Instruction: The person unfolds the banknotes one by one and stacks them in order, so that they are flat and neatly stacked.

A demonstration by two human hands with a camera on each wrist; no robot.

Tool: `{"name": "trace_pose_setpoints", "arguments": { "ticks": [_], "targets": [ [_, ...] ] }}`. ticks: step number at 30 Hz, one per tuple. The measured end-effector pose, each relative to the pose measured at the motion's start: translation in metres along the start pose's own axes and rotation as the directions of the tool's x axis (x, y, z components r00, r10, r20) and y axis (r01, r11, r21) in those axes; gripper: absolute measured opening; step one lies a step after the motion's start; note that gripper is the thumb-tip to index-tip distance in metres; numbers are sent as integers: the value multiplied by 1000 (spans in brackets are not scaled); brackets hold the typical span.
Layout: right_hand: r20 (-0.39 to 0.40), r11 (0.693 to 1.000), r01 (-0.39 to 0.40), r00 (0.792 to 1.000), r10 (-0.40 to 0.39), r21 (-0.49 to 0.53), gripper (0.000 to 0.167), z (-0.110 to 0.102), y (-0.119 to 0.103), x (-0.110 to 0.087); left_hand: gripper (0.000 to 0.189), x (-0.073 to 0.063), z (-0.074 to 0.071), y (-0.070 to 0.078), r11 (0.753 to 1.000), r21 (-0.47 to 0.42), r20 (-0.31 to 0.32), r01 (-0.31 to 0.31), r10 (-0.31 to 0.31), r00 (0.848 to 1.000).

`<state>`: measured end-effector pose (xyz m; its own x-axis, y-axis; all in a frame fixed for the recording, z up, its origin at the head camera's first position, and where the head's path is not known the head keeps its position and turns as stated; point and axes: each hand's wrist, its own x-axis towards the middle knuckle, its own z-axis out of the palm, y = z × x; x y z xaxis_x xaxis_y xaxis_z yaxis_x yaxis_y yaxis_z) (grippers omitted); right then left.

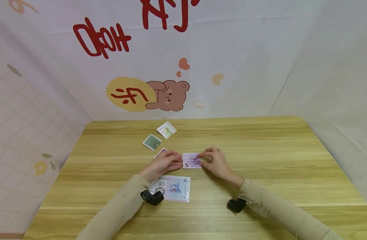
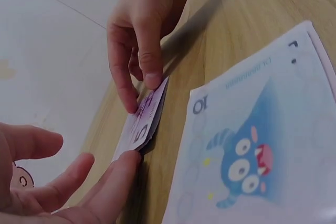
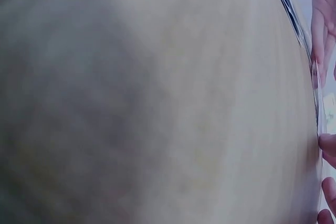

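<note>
A purple play banknote [image 1: 191, 160] marked 5 lies between the two hands on the table. My right hand [image 1: 217, 163] pinches its right end between thumb and fingers. At the opposite end, my left hand [image 1: 166, 161] has its fingers loosely extended, with one fingertip against the note's edge in the left wrist view. Nearer me, below the left wrist, is a small stack of bluish play banknotes [image 1: 180, 188], the top one marked 10 with a blue monster [image 2: 244, 161]. Another purple note [image 1: 160, 152] is partly hidden behind the left hand.
A green note [image 1: 152, 142] marked 2 and a whitish note [image 1: 166, 130] marked 1 lie tilted toward the back left. The wooden table [image 1: 261, 140] meets a printed cloth backdrop [image 1: 240, 93] at its far edge.
</note>
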<state>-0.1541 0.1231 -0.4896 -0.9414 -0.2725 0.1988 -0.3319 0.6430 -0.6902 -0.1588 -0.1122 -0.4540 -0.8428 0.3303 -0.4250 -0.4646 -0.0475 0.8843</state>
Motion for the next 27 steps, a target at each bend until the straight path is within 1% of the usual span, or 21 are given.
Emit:
{"name": "trace_pose_setpoints", "arguments": {
  "ticks": [2, 4, 8, 14, 18, 20, 23, 26, 27],
  "targets": [
    [-2, 1000, -7, 1000, 7, -1, 21, -1, 1, 1, 26, 2, 3, -1, 999, -33, -7, -14, 14, 1000],
    [-1, 1000, -16, 1000, 16, 7, 21, -2, 2, 1, 26, 4, 6, -2, 999, -43, -16, -27, 27, 1000],
    [5, 1000, -22, 1000, 22, 16, 21, -3, 1, 2, 29, 8, 11, -4, 998, -9, -15, -62, 62, 998],
    [15, 999, -38, 999, 38, 15, 22, -3, 1, 3, 25, 16, 17, -7, 992, 35, -54, -119, 120, 991],
    [18, 999, -46, 999, 45, 24, 25, -4, 0, 3, 24, 18, 22, -8, 988, 32, -61, -148, 150, 987],
    [31, 997, -42, 999, 40, 63, 27, -5, -2, 3, 24, 18, 25, -8, 988, 2, -59, -151, 151, 987],
    [69, 986, -45, 997, 34, 163, 28, -6, -6, 3, 24, 18, 29, -7, 985, -38, -50, -168, 166, 985],
    [93, 959, -46, 995, 20, 279, 24, -6, -12, 2, 24, 19, 33, -6, 980, -66, -41, -190, 188, 981],
    [97, 950, -53, 995, 24, 307, 23, -9, -19, 1, 25, 19, 35, -7, 977, -70, -37, -201, 199, 979]
  ]
}}
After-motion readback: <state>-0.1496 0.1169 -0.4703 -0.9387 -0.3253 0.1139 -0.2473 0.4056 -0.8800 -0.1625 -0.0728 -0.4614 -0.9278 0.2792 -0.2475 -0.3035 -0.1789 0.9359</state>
